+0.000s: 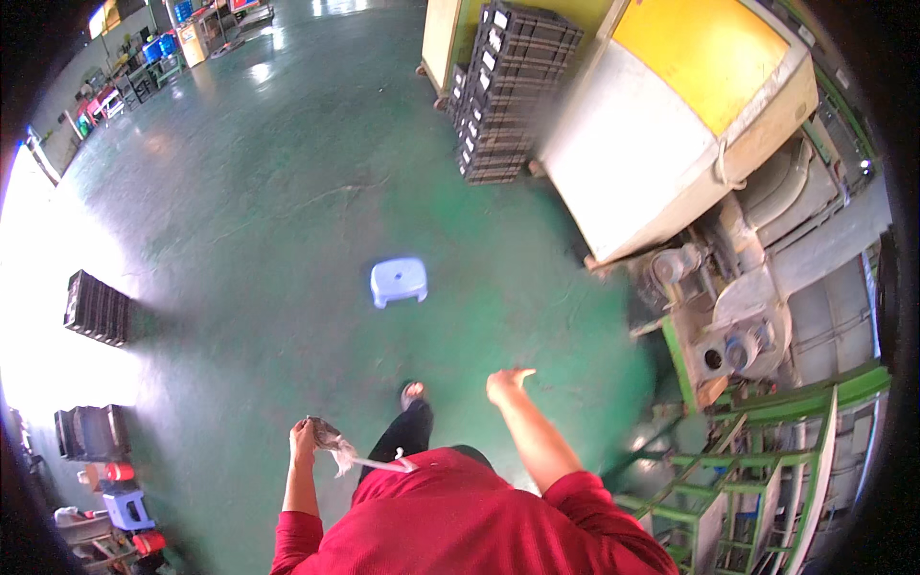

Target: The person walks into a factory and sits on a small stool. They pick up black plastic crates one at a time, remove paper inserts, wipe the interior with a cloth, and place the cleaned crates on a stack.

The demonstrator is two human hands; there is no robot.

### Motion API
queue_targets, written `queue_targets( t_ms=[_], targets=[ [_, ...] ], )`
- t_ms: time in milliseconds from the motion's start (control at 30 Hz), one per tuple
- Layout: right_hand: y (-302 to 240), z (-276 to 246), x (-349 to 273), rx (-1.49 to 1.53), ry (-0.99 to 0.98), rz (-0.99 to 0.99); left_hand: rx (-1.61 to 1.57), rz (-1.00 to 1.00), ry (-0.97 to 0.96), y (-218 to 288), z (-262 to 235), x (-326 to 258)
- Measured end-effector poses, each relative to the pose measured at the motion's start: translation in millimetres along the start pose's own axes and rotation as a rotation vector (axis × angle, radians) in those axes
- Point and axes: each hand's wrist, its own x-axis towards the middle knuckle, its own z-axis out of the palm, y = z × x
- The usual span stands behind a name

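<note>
Left grip (303, 439) clamped on crumpled translucent plastic (337, 448), right grip (510, 383) loosely apart, over green floor (278, 249)

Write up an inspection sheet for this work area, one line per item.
Surface: green floor, glossy, with faint marks and bright reflections.
Job's things: a crumpled grey-and-whitish item, plastic-looking; contents unclear.
Clutter: light blue stool ahead; black crates at left; tall dark crate stack farther ahead.
Hands: left hand grips the crumpled item; right hand holds nothing visible, a finger extended.
Cables: nothing seen for certain.
Surroundings: white cabinet with yellow panel; machinery and green metal frame at right.
</note>
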Motion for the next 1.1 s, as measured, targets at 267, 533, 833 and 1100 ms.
queue_targets(
  t_ms=[267,533,833,1100],
  targets=[
    [124.3,-18.5,158.5,0.68,0.137,-0.159,0.051,0.177,-0.358,241.7,228.1,91.5],
    [204.3,-217.0,351.7,1.084,0.185,-0.458,0.024,0.252,-0.577,480.3,430.1,118.6],
    [219.4,-523.6,421.6,1.027,0.487,-0.805,-0.59,0.445,-0.622,691.7,472.9,163.9],
    [213.1,-668.3,463.4,1.259,0.419,-1.22,-0.948,-0.045,-1.107,709.2,637.8,323.3]
  ],
)
